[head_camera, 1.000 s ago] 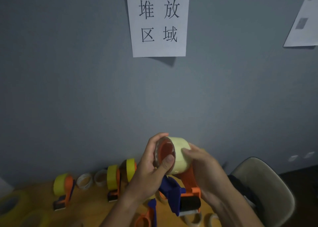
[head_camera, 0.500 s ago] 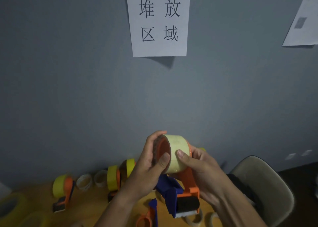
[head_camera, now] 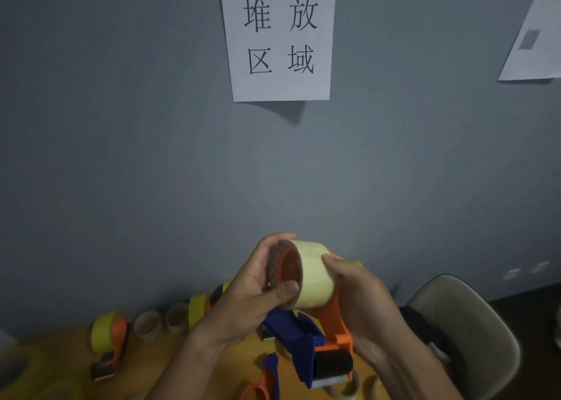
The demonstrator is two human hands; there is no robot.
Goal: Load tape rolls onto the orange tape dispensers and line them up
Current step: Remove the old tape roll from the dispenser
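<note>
I hold an orange and blue tape dispenser [head_camera: 331,336] up in front of the grey wall, its black roller and toothed blade pointing down. A pale yellow tape roll [head_camera: 315,273] sits on its orange hub. My left hand [head_camera: 258,290] grips the roll's left edge, thumb on the rim and fingers curled over the top. My right hand [head_camera: 361,299] grips the dispenser's frame from the right, thumb tip touching the roll's face. Two loaded dispensers stand on the wooden table [head_camera: 60,366]: one [head_camera: 110,343] at the left, another [head_camera: 198,310] partly behind my left wrist.
Two empty cardboard tape cores [head_camera: 147,325] stand near the wall between the loaded dispensers. Another orange and blue dispenser [head_camera: 264,384] lies at the bottom edge, with thin tape rolls [head_camera: 349,390] beside it. A beige chair [head_camera: 461,336] stands at the right. Paper sheets hang on the wall.
Both hands have lifted the dispenser slightly. My left thumb has slid down to the roll's lower rim, and my right thumb has moved up the roll's face.
</note>
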